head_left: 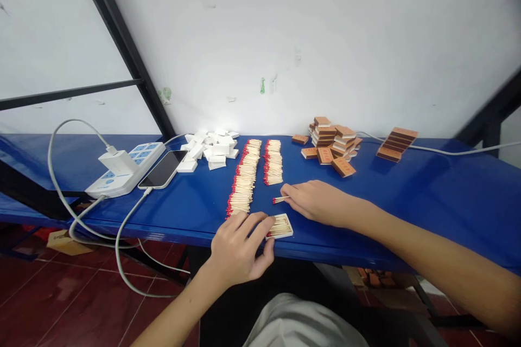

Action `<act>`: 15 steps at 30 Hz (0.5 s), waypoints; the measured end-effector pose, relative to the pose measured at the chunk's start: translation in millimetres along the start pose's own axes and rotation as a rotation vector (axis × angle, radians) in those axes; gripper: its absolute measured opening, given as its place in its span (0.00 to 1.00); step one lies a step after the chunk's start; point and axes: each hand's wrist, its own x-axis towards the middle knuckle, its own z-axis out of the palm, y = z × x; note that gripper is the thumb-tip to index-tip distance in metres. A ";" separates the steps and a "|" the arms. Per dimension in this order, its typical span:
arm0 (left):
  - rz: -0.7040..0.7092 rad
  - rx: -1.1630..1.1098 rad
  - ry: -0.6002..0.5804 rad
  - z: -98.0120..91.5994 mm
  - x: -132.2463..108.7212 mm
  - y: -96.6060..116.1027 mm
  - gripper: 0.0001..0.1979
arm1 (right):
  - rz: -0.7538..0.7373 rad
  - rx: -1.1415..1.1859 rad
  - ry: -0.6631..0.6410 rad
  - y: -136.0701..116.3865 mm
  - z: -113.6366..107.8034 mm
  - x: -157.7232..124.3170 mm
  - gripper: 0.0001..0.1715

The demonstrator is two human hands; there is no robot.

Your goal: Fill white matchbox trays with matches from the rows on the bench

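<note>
A small white matchbox tray (284,226) with matchsticks in it lies near the bench's front edge. My left hand (241,246) grips its left end, index finger across it and thumb at the near side; those fingers hide part of it. Just behind the tray, my right hand (315,203) pinches a few red-tipped matches (279,200), heads pointing left. A long row of matches (245,176) runs back from my left fingertips. To its right lies a shorter row of matches (273,162), heads also to the left.
White empty trays (211,147) are heaped at the back left. Brown matchbox sleeves (334,143) are piled at the back right, and more stand joined together (397,144) farther right. A phone (163,169), a power strip (126,171) and looping cables occupy the blue bench's left side.
</note>
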 end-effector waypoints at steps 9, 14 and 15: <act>-0.009 -0.007 0.034 -1.1 0.5 0.5 0.19 | -0.004 0.079 -0.041 -1.9 -6.9 -5.4 0.08; -0.030 -0.022 0.041 -0.1 -0.6 -0.3 0.23 | -0.071 0.149 0.023 -0.1 -6.7 -7.7 0.08; -0.036 -0.020 0.045 0.0 -0.8 -0.2 0.24 | -0.082 0.168 0.033 0.2 -7.9 -8.3 0.08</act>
